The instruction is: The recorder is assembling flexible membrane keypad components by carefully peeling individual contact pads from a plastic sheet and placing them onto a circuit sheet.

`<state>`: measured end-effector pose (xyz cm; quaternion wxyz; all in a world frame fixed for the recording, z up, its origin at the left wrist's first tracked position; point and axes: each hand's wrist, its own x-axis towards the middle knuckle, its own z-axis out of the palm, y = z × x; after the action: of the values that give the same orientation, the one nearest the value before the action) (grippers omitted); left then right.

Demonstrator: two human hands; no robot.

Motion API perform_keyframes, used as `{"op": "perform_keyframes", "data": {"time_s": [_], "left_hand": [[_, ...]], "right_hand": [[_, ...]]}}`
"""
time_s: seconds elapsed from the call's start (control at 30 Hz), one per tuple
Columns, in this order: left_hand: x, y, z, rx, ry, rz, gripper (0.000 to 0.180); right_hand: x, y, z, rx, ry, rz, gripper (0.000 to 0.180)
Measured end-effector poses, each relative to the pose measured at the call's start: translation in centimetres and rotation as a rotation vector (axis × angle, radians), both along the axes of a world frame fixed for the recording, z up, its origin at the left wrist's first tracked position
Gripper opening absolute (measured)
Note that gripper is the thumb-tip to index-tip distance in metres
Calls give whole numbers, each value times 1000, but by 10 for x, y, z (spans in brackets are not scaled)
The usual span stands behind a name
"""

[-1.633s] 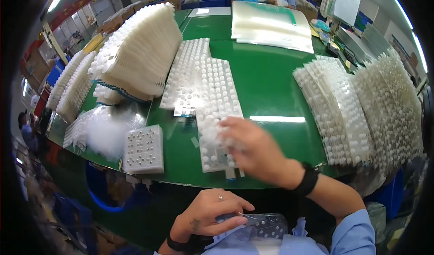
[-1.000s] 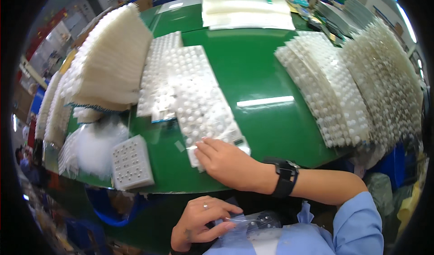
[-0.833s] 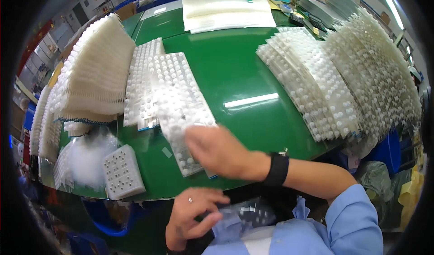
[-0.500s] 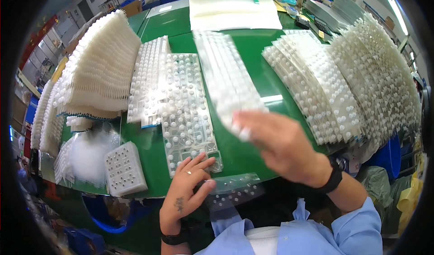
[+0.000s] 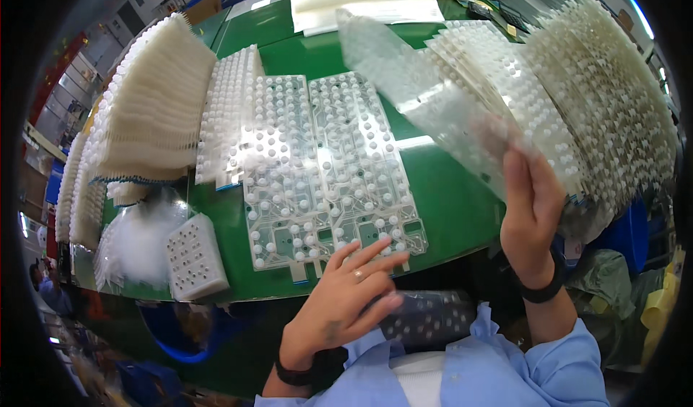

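Observation:
Two clear membrane sheets with white domes lie side by side: the left sheet (image 5: 281,169) and the right sheet (image 5: 361,158). My left hand (image 5: 346,295) has its fingers spread, and their tips touch or hover over the right sheet's near edge. Raised on the right, my right hand (image 5: 530,208) pinches the near end of a thin translucent sheet (image 5: 433,97). That sheet slants up and away to the left, blurred by motion. Whether it carries domes is hard to make out. Part of it covers the fanned stack of domed sheets (image 5: 523,93) on the right.
Tall stacks of domed sheets stand at the left (image 5: 155,107) and far right (image 5: 603,97). A white block with metal studs (image 5: 196,257) sits at the near left edge, by a pile of white pieces (image 5: 144,241). Large pale sheets (image 5: 368,3) lie at the back.
The right domed sheet has come down beside the left one, and my right hand has let it go. That hand has moved right and now grips another sheet. My left hand has shifted right.

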<state>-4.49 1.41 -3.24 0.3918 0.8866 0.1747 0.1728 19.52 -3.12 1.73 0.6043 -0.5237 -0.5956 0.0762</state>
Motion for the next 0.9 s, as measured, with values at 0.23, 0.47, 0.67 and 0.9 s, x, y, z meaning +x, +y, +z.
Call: {"op": "perform_keyframes", "data": {"time_s": [0.23,0.47,0.67,0.9], "left_hand": [[-7,15,-14,11,106,106,14],[-21,-9,21,64,98,160,15],[3,-43,-4,-277,-120,307,12],[25,-63,-17,-241,-95,249,24]], "right_hand": [[-4,-52,-68,-599,-696,97,47],[-9,-56,-75,-452,-379,193,45],[-16,-93,-45,-795,343,493,30],[-28,-123,-61,-799,626,242,18]]}}
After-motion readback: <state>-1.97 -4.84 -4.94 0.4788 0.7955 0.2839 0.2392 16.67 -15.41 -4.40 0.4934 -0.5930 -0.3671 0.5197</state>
